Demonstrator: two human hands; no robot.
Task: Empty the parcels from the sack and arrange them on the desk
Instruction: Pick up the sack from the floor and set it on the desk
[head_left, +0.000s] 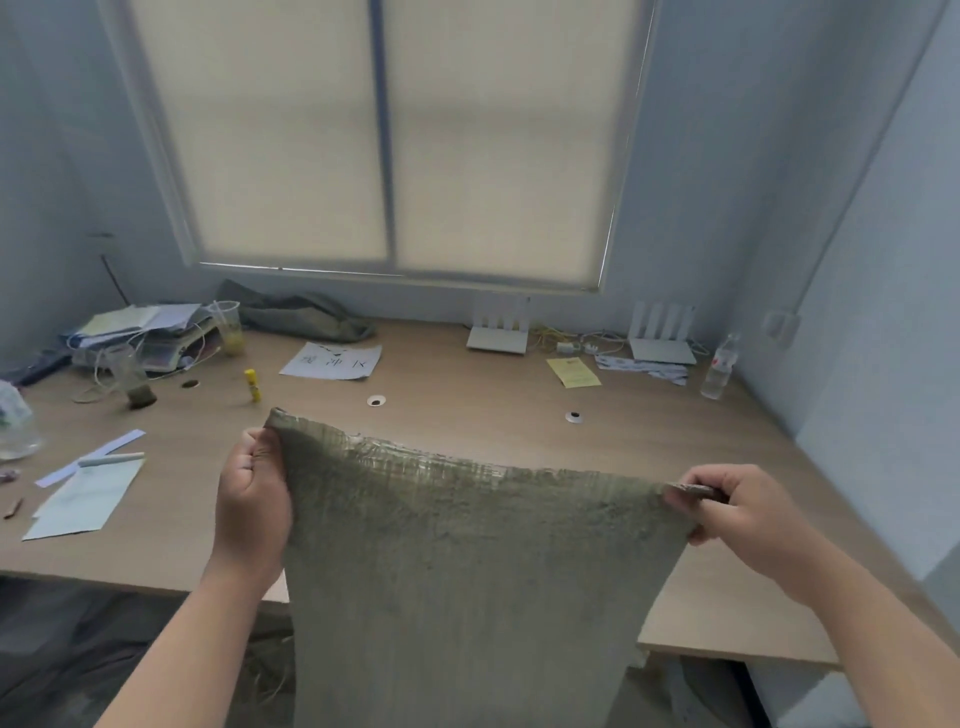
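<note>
Our left hand (254, 499) clutches and right hand (737, 514) pinches the top corners of the sack (467, 571), which hangs lengthwise down past the desk (467, 384) front.

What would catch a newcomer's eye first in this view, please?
The grey-green woven sack fills the near centre, its top corners gripped by the left hand and the right hand at the desk. Behind, a drawn window blind glows, and a yellow glue stick lies left of centre.

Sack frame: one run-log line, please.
stage: sack held up before desk | left hand: grips top corner | right hand: pinches other top corner | parcels: none in view
</note>
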